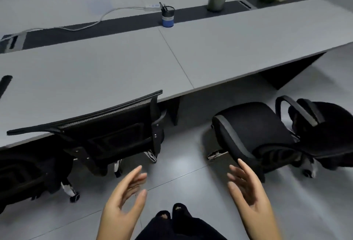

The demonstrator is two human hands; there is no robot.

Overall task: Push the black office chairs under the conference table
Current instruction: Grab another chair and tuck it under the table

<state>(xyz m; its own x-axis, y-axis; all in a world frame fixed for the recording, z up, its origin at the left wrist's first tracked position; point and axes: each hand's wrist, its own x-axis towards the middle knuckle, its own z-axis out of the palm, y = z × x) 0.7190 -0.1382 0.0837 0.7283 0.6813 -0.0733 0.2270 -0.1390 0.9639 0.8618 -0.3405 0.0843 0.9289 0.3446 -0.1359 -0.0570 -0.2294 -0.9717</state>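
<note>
Fingers (133,180) on both hands are extended and loosely spread, holding nothing. Your left hand (124,201) hovers above the floor (181,163), just behind the middle chair (107,132). Your right hand (248,188) sits close to the near armrest (233,142) of the right chair (267,134); whether the fingertips touch it cannot be determined.

Status, judged from position: the middle chair stands with its backrest at the edge of the table (114,67) and appears tucked in. A left chair (28,173) also sits close to the edge. The right chair stands clear of the table, rotated so its seat faces partly sideways, with its backrest toward the right of the frame. Treat it as the chair in hand.

Procedure:
1. Place both hands on the right chair, one on each side of the backrest or on the armrests. A one-sided push is likely to spin it on its castors.
2. Rotate the chair until the seat front faces the table.
3. Align it with the open span right of the middle chair, clear of the dark table support (286,71).
4. Push low and steadily. Expect the armrests to be the likely contact point at the table edge.
5. Keep your feet (172,215) clear of the castors.
</note>
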